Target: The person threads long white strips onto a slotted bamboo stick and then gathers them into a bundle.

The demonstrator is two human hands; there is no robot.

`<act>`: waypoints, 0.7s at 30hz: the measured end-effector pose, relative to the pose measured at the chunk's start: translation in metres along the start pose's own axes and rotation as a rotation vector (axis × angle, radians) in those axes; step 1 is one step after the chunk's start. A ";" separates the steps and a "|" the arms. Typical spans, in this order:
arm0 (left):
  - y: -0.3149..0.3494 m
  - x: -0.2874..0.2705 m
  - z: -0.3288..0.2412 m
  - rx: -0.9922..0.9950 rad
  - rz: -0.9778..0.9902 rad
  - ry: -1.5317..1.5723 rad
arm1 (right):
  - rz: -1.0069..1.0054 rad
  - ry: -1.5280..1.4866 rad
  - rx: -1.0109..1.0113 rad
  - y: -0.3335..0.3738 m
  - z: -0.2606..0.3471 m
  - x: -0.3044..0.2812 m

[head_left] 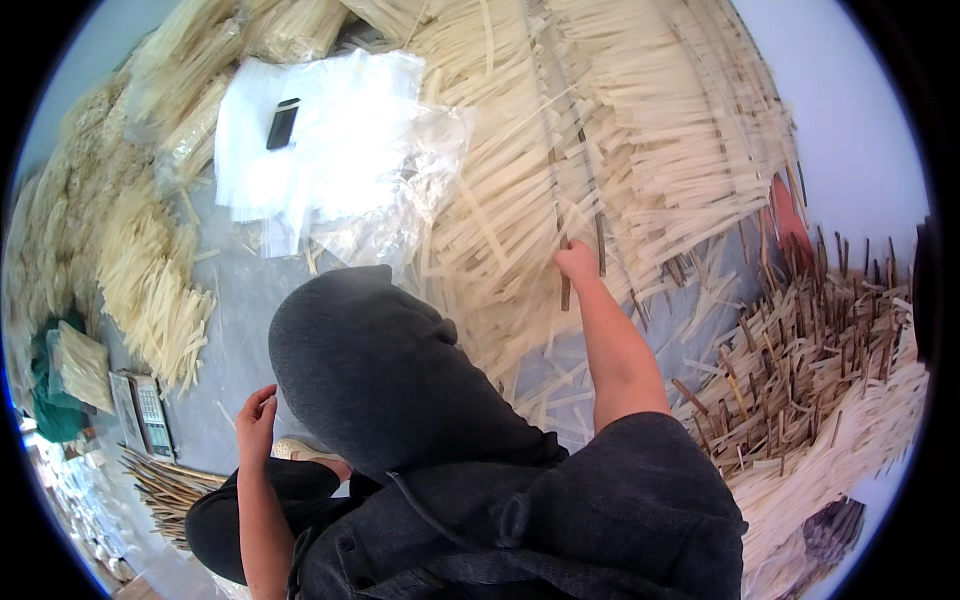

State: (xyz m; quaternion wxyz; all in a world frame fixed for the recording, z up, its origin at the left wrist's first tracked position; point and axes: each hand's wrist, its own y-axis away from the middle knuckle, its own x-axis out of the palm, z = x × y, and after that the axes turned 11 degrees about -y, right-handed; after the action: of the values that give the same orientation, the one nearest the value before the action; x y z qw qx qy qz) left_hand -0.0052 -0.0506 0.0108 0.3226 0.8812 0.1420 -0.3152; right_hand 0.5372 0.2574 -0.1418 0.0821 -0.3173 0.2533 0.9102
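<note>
Floor point(230, 250), left edge: keypad device point(154, 418). Left hand point(256, 422) half-curled, can't tell if holding. Phone point(283, 125) on plastic sheets point(335, 150). Knee point(370, 370) between hands. Right hand point(577, 262) curled at brown stick point(566, 294), grip unclear; pale, flat strips point(655, 165) overlap toward far edge.

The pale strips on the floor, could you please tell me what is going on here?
A person's right hand is at the near end of a brown stick among the pale strips; whether it grips is unclear. The left hand is away from them, apparently empty. A dark phone lies on white plastic.
</note>
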 end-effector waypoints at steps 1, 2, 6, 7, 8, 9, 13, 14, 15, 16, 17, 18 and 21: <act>0.000 0.004 0.002 0.027 -0.017 0.061 | 0.134 -0.338 0.091 -0.021 0.002 -0.010; -0.001 0.009 0.000 0.033 -0.021 0.061 | 0.274 -0.669 0.178 -0.038 0.011 -0.018; 0.006 0.000 -0.031 0.060 -0.069 -0.002 | -0.060 -0.683 0.015 -0.037 0.077 -0.011; 0.003 0.002 -0.035 0.078 -0.068 0.016 | -0.144 -0.604 -0.079 -0.040 0.084 -0.016; 0.003 0.004 -0.040 0.093 -0.073 0.027 | -0.229 -0.525 -0.171 -0.042 0.089 -0.020; 0.005 0.004 -0.047 0.109 -0.082 0.039 | -0.214 -0.575 -0.172 -0.038 0.089 -0.022; 0.012 -0.007 -0.055 0.137 -0.097 0.123 | -0.166 -0.664 -0.264 0.022 0.065 -0.030; 0.014 -0.008 -0.056 0.160 -0.107 0.136 | -0.143 -0.695 -0.257 0.043 0.055 -0.034; 0.016 -0.012 -0.058 0.179 -0.119 0.144 | -0.117 -0.729 -0.245 0.063 0.045 -0.036; 0.019 -0.016 -0.060 0.193 -0.135 0.149 | -0.117 -0.681 -0.205 0.090 0.043 -0.040; 0.023 -0.018 -0.065 0.213 -0.151 0.161 | -0.126 -0.629 -0.166 0.114 0.039 -0.045; 0.024 -0.017 -0.070 0.240 -0.155 0.167 | -0.137 -0.542 -0.196 0.121 0.016 -0.054; 0.034 -0.026 -0.071 0.285 -0.207 0.178 | -0.061 -0.610 -0.292 0.168 0.004 -0.064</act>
State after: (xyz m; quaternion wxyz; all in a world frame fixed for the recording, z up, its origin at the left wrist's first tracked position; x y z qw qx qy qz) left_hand 0.0238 -0.0305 0.0863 0.1467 0.9230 0.2140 -0.2843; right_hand 0.5333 0.1156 -0.0308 0.1349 -0.0463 0.0742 0.9870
